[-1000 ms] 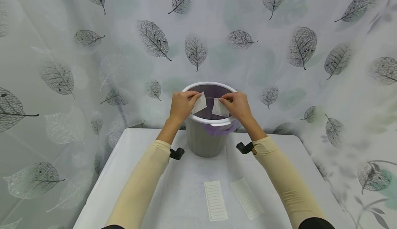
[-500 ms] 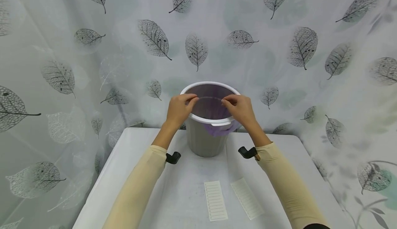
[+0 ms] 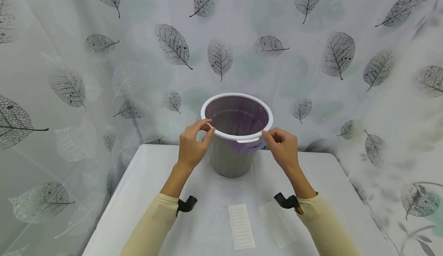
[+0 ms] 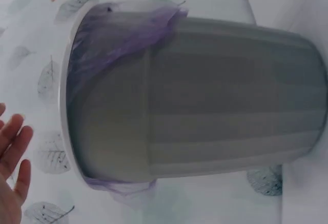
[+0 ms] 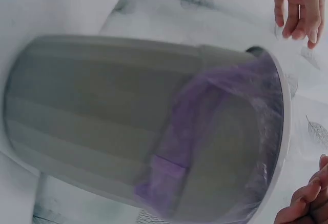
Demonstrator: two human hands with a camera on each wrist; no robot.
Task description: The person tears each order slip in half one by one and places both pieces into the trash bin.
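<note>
A grey trash can (image 3: 230, 159) with a white rim (image 3: 238, 137) stands upright at the back of the table. Purple bag film (image 3: 247, 145) hangs over its outside, below the rim. My left hand (image 3: 192, 145) is at the rim's front left, thumb and forefinger bent but apart, holding nothing. By the front right of the rim is my right hand (image 3: 283, 148), its fingers loosely bent, with nothing visible in it. In the left wrist view the left hand's fingers (image 4: 15, 147) lie beyond the rim. Any paper at the can's bottom is hidden.
A lined strip of paper labels (image 3: 241, 227) lies on the white table (image 3: 204, 225), with a paler strip (image 3: 278, 225) slanting beside it. Behind the table hangs a leaf-patterned curtain (image 3: 242, 67).
A second ago each hand pinched a small pale paper piece over the can's opening. Those pieces are out of sight now, and both hands have moved apart and back toward me.
</note>
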